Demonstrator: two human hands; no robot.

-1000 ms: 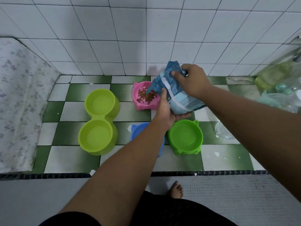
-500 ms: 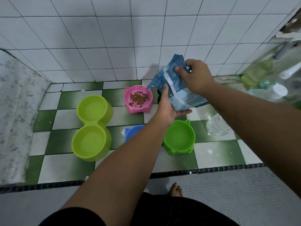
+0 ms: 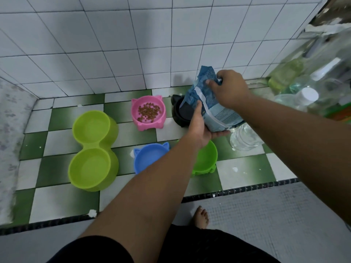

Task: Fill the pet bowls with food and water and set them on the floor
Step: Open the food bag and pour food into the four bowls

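The right hand [image 3: 228,88] pinches the food bag [image 3: 218,114] at its top and the left hand [image 3: 201,130] cups its base; if tipped too fast, its contents may overshoot the black bowl [image 3: 178,115].

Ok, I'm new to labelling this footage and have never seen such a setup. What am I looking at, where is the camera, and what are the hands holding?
There is no machine here. A person wears one wide-angle camera on the head, looking forward and down, so the two bare arms reaching in are their own. The right hand pinches the top of a blue food bag, and the left hand cups its bottom. The bag partly hides a black bowl. On the green-and-white tiled ledge also stand a pink bowl with kibble in it, a blue bowl, a green bowl, a lime double bowl and a clear bottle.
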